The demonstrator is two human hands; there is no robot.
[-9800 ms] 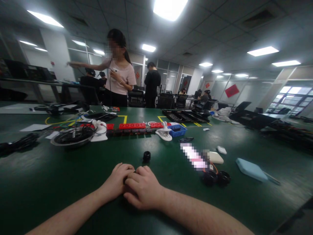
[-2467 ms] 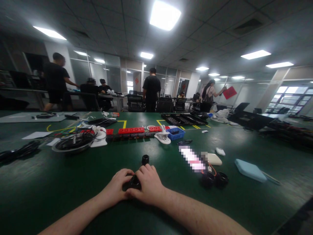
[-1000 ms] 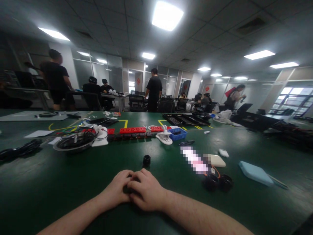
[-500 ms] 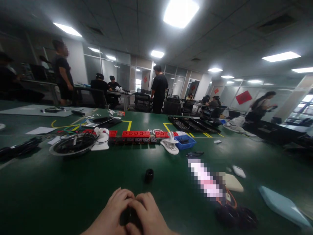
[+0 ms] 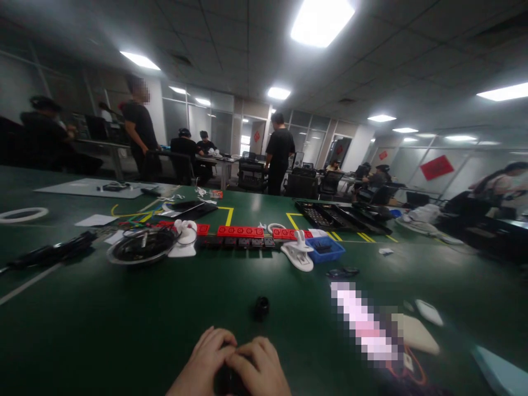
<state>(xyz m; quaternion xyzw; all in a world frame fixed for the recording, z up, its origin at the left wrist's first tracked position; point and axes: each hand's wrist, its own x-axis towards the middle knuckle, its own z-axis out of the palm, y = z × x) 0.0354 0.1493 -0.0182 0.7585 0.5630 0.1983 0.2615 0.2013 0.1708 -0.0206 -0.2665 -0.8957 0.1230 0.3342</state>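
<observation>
At the bottom middle, my left hand (image 5: 206,358) and my right hand (image 5: 260,364) meet at the fingertips, with their fingers curled inward and thumbs low. Something dark shows in the shadowed gap between the palms, but I cannot make out what it is. A small black cylindrical piece (image 5: 261,308) stands on the green tabletop (image 5: 185,302) just beyond my fingers, apart from them.
Farther back are a metal bowl of black parts (image 5: 140,247), red blocks (image 5: 240,231), a white clip stand (image 5: 297,256) and a blue bin (image 5: 328,251). To the right lie a blurred-out screen (image 5: 363,322), a cream box (image 5: 416,333) and a light-blue box (image 5: 501,371). People are beyond the table.
The view has turned left, so the table things appear farther right and a little lower. Both hands remain together in the same curled pose. The black piece still stands ahead of them.
</observation>
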